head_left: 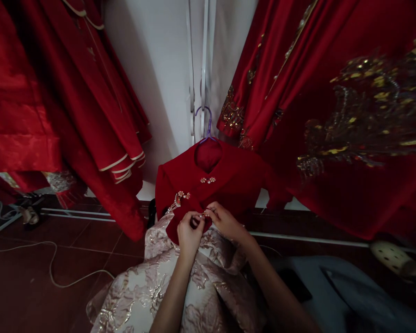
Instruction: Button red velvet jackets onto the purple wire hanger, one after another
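Observation:
A red jacket point(235, 185) hangs from a purple wire hanger point(209, 122) in front of me. At its neckline sits a jewelled clasp point(208, 180), and a beaded brooch point(178, 199) with dangling strands lies lower on the left. My left hand point(190, 233) is closed, thumb and finger pinched at a small jewelled fastener point(204, 214) on the jacket front. From the other side my right hand point(225, 222) pinches the same spot, its fingertips almost touching the left ones. The fingers partly cover the fastener.
Pale brocade fabric point(152, 296) with metallic flowers spreads below my arms. Red garments point(100, 106) hang on the left, and sequined red ones point(333, 194) on the right. A cable point(52, 263) runs over the tiled floor. A light clog point(390, 256) and a grey-blue object point(333, 291) are at lower right.

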The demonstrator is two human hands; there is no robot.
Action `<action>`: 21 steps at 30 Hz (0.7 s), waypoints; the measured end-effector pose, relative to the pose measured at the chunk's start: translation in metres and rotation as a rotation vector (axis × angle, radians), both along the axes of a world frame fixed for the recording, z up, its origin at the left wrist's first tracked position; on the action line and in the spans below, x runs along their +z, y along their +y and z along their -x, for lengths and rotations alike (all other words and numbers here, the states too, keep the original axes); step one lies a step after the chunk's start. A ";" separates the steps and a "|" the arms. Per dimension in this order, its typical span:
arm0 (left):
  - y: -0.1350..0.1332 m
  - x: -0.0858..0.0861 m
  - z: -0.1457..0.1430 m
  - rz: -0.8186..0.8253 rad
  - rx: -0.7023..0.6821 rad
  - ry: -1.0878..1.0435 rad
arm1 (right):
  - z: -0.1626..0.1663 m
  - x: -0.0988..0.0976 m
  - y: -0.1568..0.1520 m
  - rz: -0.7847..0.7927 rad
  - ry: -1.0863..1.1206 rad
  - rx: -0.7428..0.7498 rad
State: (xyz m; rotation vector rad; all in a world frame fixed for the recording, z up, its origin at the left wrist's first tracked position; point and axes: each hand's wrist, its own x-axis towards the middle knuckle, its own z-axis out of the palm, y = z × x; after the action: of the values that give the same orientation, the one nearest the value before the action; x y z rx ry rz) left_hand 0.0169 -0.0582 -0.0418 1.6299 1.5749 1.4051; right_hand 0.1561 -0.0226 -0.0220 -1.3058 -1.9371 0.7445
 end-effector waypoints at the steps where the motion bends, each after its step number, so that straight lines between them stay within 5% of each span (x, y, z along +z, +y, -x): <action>1: 0.000 0.000 0.000 0.003 0.005 -0.042 | -0.001 0.001 0.000 0.009 0.009 0.006; 14: 0.014 -0.002 0.014 0.143 -0.207 -0.354 | 0.010 0.003 -0.003 -0.118 -0.095 -0.049; 21: 0.014 -0.001 0.017 0.175 -0.195 -0.377 | 0.006 0.007 -0.006 -0.027 0.020 -0.072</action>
State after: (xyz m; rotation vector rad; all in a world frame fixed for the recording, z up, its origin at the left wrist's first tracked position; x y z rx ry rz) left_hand 0.0004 -0.0441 -0.0428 1.2878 1.2482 1.3355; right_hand 0.1501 -0.0283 -0.0150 -1.3392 -1.8686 0.6905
